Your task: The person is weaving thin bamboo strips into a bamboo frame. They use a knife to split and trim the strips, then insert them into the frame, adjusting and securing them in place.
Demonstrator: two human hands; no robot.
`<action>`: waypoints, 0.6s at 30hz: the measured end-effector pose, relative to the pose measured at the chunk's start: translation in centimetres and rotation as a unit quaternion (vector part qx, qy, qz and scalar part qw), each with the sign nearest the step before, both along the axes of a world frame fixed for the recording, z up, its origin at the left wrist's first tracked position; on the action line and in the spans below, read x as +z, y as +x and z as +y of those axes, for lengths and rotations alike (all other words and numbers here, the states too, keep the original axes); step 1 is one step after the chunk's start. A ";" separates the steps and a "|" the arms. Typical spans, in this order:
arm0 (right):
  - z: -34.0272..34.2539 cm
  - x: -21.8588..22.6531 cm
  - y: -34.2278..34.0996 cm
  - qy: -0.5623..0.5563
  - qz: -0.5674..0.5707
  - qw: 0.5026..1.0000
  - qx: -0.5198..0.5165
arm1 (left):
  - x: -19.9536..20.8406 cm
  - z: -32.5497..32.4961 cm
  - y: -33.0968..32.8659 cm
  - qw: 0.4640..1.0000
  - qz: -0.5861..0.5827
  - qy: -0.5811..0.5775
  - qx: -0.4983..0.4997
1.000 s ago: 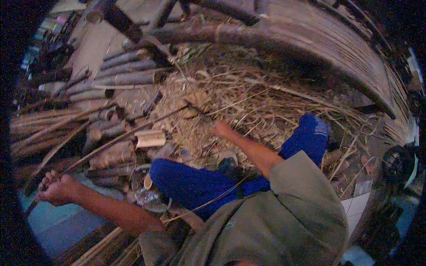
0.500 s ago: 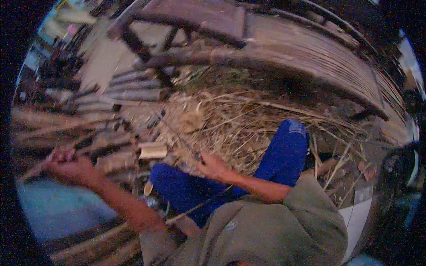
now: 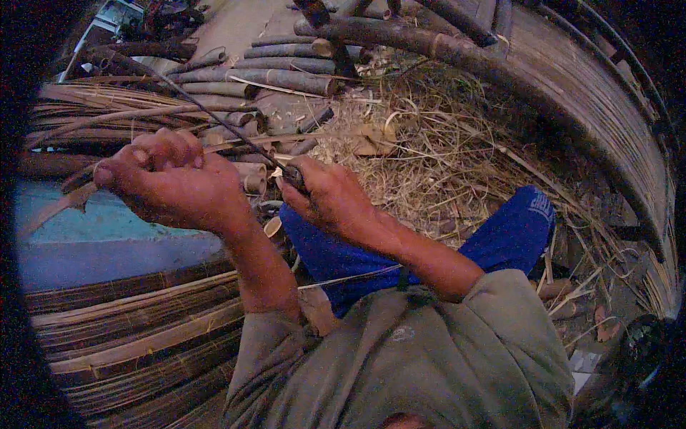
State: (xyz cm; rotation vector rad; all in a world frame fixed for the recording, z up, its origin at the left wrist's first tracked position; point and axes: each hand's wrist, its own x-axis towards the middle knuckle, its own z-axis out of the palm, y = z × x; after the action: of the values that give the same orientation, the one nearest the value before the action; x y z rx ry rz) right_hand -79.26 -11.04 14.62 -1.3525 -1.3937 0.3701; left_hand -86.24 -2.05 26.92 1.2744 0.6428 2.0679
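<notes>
A slatted bench (image 3: 572, 79) fills the far right, with a heap of shavings (image 3: 400, 164) before it and cut poles (image 3: 286, 79) lying far left. Nearer, the left hand (image 3: 171, 179) has its fingers curled in on a strip (image 3: 61, 209) — it juts out left, past the thumb. The right hand (image 3: 332, 196) clamps a thin, dark tool (image 3: 236, 132) — its length slants far and left.

dark rod (image 3: 214, 118): lower end partly hidden by right hand (image 3: 332, 196) | slatted bench (image 3: 572, 93): top cut off | lower-right shape (image 3: 643, 365): indistinct
</notes>
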 end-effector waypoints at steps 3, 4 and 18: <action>-0.4 -1.1 -0.1 -0.033 -0.028 0.999 0.021 | -0.2 0.2 0.3 0.995 0.043 0.021 0.092; -0.6 -1.0 0.0 -0.029 -0.034 0.999 0.031 | -0.2 0.2 0.2 0.993 0.058 0.030 0.095; 1.9 -7.3 0.9 -0.149 -0.019 0.989 -0.011 | -0.1 2.1 -1.9 0.993 0.043 0.034 0.104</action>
State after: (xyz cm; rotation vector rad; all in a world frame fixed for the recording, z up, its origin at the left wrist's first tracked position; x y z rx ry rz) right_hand -78.40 -9.18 7.30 -1.6230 -1.3924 0.5593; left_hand -88.16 0.10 26.82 1.3915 0.7775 2.2290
